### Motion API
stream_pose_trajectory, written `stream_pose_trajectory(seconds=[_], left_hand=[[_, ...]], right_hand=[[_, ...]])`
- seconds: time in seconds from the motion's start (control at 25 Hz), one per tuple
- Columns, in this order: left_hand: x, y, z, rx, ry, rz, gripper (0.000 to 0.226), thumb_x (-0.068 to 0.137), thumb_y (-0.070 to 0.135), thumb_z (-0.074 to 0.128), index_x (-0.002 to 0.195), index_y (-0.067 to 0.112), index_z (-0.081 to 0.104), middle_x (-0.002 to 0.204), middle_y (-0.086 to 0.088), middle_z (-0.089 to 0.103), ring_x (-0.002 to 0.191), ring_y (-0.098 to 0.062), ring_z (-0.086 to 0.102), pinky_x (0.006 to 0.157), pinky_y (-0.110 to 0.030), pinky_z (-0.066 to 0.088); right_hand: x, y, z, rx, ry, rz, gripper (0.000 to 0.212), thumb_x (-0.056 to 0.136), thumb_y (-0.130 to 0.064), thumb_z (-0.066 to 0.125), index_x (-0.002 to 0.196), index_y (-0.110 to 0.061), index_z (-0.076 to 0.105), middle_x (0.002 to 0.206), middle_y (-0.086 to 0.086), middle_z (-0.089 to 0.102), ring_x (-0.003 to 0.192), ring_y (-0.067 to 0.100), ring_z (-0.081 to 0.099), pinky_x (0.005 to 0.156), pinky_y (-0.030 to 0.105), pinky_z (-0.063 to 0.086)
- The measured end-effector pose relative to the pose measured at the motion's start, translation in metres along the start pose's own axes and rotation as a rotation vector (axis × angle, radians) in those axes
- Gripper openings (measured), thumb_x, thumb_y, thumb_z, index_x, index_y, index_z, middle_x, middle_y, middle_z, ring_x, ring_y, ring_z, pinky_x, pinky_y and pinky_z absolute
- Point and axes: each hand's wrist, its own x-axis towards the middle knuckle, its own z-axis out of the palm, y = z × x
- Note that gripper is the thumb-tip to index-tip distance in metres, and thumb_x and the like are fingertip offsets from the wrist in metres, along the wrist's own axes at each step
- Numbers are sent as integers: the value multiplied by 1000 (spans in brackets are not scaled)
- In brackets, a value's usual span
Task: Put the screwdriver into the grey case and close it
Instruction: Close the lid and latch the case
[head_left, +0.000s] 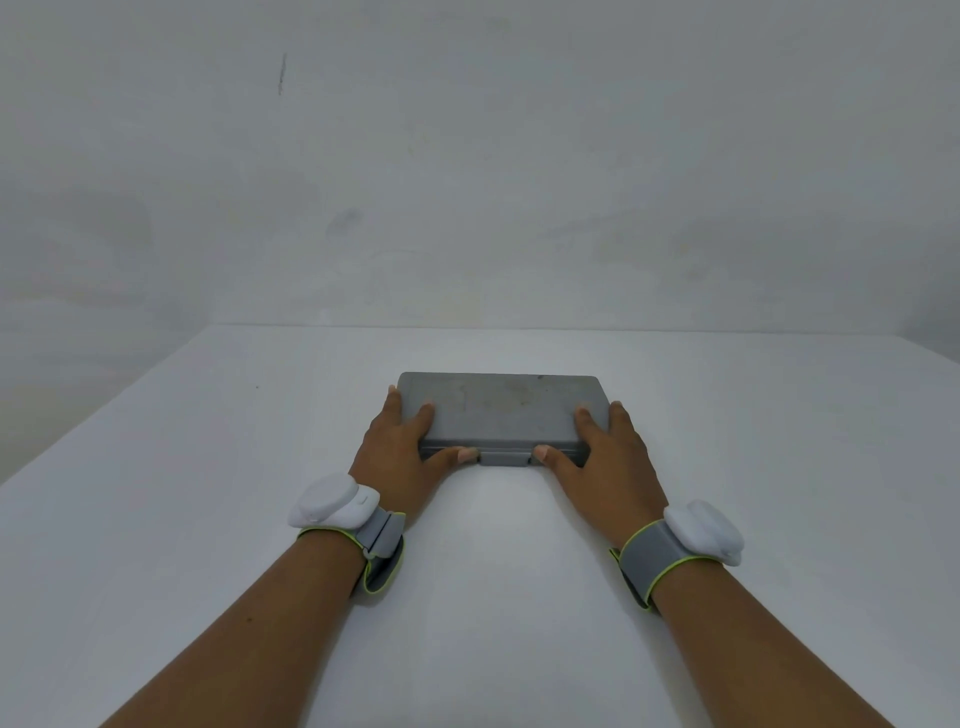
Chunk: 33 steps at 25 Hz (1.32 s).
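Lying flat and shut at mid-surface, the grey case (501, 413) is clasped at both ends by a person's hands. The left hand (402, 457) and right hand (605, 460) each grip it, fingers on the lid, thumbs pressed to the front edge beside the latch (505, 458). A white surface (493, 597) carries it; both wrists wear grey bands (382, 545).

Grey case (501, 410) — lid down, flat on our white surface (208, 493), long side toward us. Our left hand (397, 457) covers its left end, our right hand (605, 457) its right end; both thumbs press the front edge beside the latch tab (505, 459). White-and-grey bands — one per wrist.
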Motion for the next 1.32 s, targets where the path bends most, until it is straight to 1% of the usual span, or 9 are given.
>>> stream_pose_trajectory(seconds=[0.16,0.36,0.6,0.8,0.96,1.16,1.24,1.32], left_hand=[[31,-4,4,12,-10,-2,73,81,56,60,140,21,36,158,-14,8,143,-30,18,116,-37,23],[73,-8,6,8,-6,-17,71,76,55,66,135,23,45,157,-12,16,138,-31,31,111,-34,29],[118,-13,20,-29,47,-31,74,73,57,68,135,25,45,158,-8,17,140,-27,28,113,-35,27],[148,-17,27,-28,60,-26,72,74,56,67,135,25,45,157,-8,18,140,-27,28,113,-34,26],[162,-19,29,-31,77,-32,73,73,56,69,134,24,47,156,-7,22,138,-26,30,112,-32,26],[168,-23,34,-80,87,-30,72,75,54,68,136,24,44,158,-7,17,142,-23,23,115,-31,21],[166,-23,36,-82,119,-27,70,75,53,68,135,24,45,156,-9,21,141,-24,24,114,-31,22],[165,-22,36,-81,150,-27,69,75,52,69,134,23,48,152,-12,29,138,-27,29,111,-30,26]], right_hand=[[31,1,6,20,-10,-6,71,85,-57,51,143,-22,30,158,10,9,141,30,19,112,41,28],[69,1,16,68,13,1,70,84,-55,55,142,-21,34,157,10,12,141,29,20,113,41,27],[114,1,29,88,56,-3,68,84,-52,57,140,-19,38,155,12,17,139,32,24,111,42,29],[144,1,38,94,59,-1,68,84,-52,57,140,-20,38,155,12,17,140,32,23,113,42,27],[158,1,42,102,69,-10,68,83,-52,58,140,-20,38,155,12,17,140,32,23,113,43,26],[166,3,47,122,92,-25,68,83,-54,58,139,-21,39,155,12,18,140,31,23,112,42,27],[166,4,48,125,102,-26,67,82,-55,57,138,-23,40,154,12,19,140,31,23,112,43,28],[167,4,49,116,111,-23,66,82,-56,56,138,-24,40,154,12,19,140,31,23,111,43,29]])
